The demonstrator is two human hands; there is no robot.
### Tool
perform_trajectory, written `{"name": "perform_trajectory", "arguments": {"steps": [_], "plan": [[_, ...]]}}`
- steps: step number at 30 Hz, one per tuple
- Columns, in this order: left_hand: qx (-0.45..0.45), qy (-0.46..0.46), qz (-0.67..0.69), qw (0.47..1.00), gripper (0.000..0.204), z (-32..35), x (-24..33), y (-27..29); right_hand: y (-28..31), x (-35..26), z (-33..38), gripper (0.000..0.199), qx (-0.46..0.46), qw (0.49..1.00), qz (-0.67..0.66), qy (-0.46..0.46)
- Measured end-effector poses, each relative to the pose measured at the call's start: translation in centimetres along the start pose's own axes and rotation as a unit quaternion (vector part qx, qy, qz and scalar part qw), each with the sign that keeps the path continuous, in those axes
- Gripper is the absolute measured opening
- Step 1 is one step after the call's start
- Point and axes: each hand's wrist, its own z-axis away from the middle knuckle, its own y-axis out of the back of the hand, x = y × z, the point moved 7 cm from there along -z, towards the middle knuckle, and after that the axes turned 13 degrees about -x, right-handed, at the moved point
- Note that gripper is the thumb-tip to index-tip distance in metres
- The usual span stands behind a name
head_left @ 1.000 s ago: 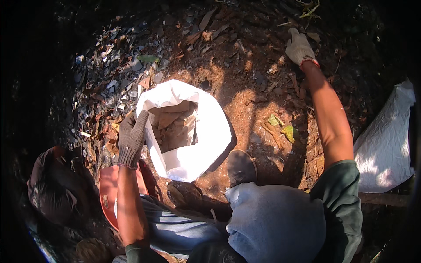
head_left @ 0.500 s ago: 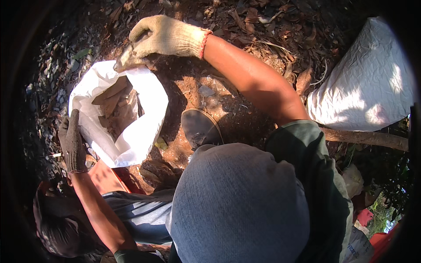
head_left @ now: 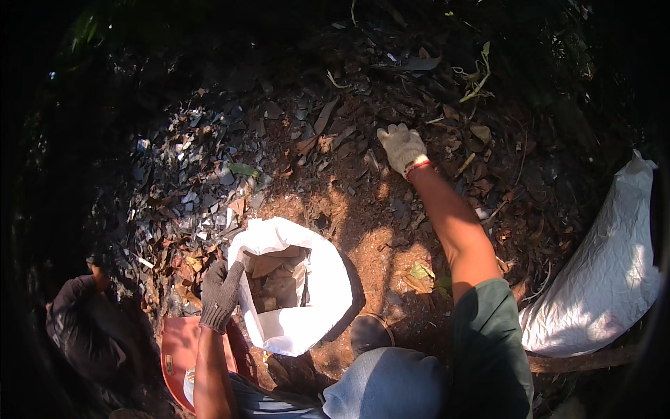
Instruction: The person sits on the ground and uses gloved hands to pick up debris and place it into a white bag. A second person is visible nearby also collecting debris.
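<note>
My left hand (head_left: 220,296), in a dark grey knitted glove, pinches the left rim of a white woven sack (head_left: 333,279). The sack stands with its mouth wide, and flat brownish-grey broken pieces (head_left: 269,283) lie inside it. Well beyond the sack, to the right, my right hand (head_left: 403,147) wears a cream knitted glove with a red cuff. It reaches down to the littered ground, back of the hand up, fingers slightly apart. Nothing shows in it, though the fingertips are partly hidden against the ground.
Shiny shards (head_left: 202,188) spread over the ground at the left. A full white sack (head_left: 600,279) leans at the right above a wooden pole (head_left: 586,362). An orange-red plastic chair (head_left: 183,349) stands near my left forearm. Another person (head_left: 87,325) crouches at the far left.
My right hand has gone from the sack's rim, where it held a flat grey piece, to the ground farther off; the piece is no longer in it. My left hand stays on the rim.
</note>
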Motion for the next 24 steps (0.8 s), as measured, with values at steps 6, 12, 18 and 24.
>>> {"name": "perform_trajectory", "arguments": {"steps": [6,12,18,24], "plan": [[-0.015,0.006,0.056,0.998,0.046,0.2,-0.6,-0.3,0.6,-0.5,-1.9,0.023,0.012,0.989,0.130,0.062],[-0.027,0.034,0.067,0.997,0.045,0.6,0.0,-0.5,2.1,-0.9,0.1,0.022,0.074,0.995,0.054,0.040],[-0.041,0.024,0.063,0.997,0.044,-0.6,0.5,-1.4,4.7,-6.7,7.7,0.031,-0.059,0.979,-0.196,-0.010],[-0.057,-0.029,0.074,0.995,0.045,-1.1,1.8,-1.5,-4.1,-5.0,12.6,0.023,0.061,0.690,-0.710,-0.128]]}}
